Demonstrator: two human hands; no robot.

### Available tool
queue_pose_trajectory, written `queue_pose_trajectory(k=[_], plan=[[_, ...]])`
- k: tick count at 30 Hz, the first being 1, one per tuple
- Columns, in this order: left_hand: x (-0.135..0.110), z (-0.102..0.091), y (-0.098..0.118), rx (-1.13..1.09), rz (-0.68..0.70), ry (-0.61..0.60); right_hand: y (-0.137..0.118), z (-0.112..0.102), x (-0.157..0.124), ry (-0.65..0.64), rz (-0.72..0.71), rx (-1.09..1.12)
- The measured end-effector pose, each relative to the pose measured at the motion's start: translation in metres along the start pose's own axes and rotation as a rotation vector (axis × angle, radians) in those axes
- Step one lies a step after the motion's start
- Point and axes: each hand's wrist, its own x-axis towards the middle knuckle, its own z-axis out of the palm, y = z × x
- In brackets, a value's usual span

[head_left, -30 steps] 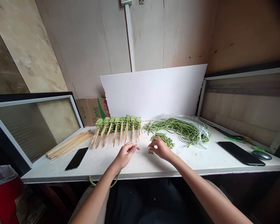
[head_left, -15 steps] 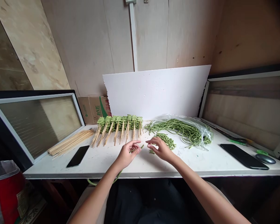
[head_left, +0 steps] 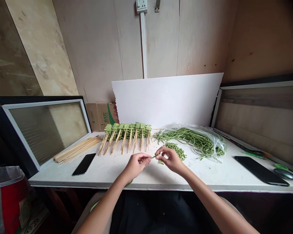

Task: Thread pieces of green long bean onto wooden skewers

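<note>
Between my hands runs the end of a long green bean (head_left: 153, 157). My left hand (head_left: 137, 164) is closed around it, and the rest of the bean trails under my left wrist over the table's front edge. The fingertips of my right hand (head_left: 169, 158) pinch the bean's tip. Just behind my right hand lies a pile of short cut bean pieces (head_left: 177, 150). Long whole beans (head_left: 192, 138) lie farther back, partly in a clear plastic bag (head_left: 216, 143). To the left, bean skewers (head_left: 128, 128) are stacked in a row, their bare sticks pointing toward me.
Loose bamboo skewers (head_left: 76, 149) and a phone (head_left: 84, 164) lie on the left of the white table (head_left: 107, 177). Another black phone (head_left: 261, 170) and a mouse (head_left: 285, 174) are at the right. A white foam board (head_left: 168, 99) and a cardboard box (head_left: 101, 116) stand behind.
My right hand has come in and taken hold of the bean's tip, where before the hands were apart. The bean has been drawn up, with less hanging below. The view has tilted slightly upward.
</note>
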Motion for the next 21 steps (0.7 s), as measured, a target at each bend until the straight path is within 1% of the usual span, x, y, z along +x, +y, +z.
queue_pose_trajectory(k=[2,5,9,13,17,19,21], plan=[[0.0,-0.001,0.0,0.046,0.017,0.029,0.0,0.0,-0.001,-0.007,-0.004,-0.013],[0.0,-0.002,0.005,0.15,0.083,0.087,-0.005,0.002,-0.002,-0.026,-0.048,-0.092],[-0.003,0.0,0.015,0.27,0.19,0.114,-0.012,0.005,-0.003,-0.051,-0.116,-0.183],[-0.006,0.005,0.02,0.353,0.283,0.136,-0.015,0.007,-0.004,-0.054,-0.116,-0.19],[-0.007,0.01,0.015,0.482,0.299,0.176,-0.013,0.013,-0.006,-0.051,-0.075,-0.23],[-0.006,0.013,0.012,0.521,0.275,0.184,-0.01,0.019,-0.007,-0.027,-0.047,-0.271],[-0.006,0.015,0.011,0.513,0.234,0.182,-0.007,0.023,-0.007,-0.001,-0.024,-0.286]])
